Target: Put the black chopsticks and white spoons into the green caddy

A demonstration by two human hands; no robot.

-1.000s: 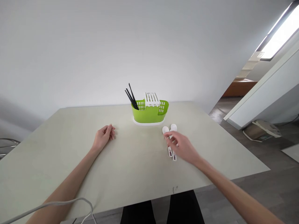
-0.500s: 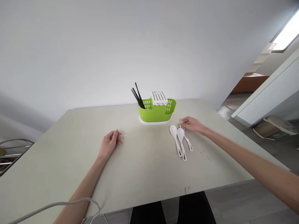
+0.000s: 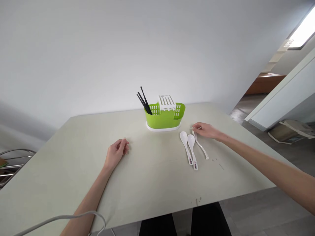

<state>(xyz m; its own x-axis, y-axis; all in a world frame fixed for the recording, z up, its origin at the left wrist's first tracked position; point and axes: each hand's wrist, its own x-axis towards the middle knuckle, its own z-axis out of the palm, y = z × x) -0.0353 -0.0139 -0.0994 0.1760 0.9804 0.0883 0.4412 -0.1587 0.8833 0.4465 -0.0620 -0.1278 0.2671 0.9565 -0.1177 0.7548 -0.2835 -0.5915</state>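
Observation:
My right hand (image 3: 204,130) pinches the bowl end of a white spoon (image 3: 202,150), whose handle slants down and to the right; the bowl is mostly hidden by my fingers. To its left, two more white spoons lie side by side, a left spoon (image 3: 183,136) and a middle spoon (image 3: 191,140), bowls facing up with dark marks at the handle ends. My left hand (image 3: 116,152) rests on the table with its fingers curled, and nothing shows in it. Behind the spoons stands a green utensil basket (image 3: 162,121) with black chopsticks (image 3: 145,103) leaning in its left compartment.
A white slotted piece (image 3: 166,102) spans the basket's middle, and the basket sits on a white base against the wall. A grey cable (image 3: 66,217) crosses my left forearm near the front of the pale table (image 3: 147,183). A metal rack (image 3: 14,160) stands at the left.
The right spoon has turned and shifted slightly right with my right hand, away from the other two. Its handle now shows its edge. My left hand stays put; the view moves slightly.

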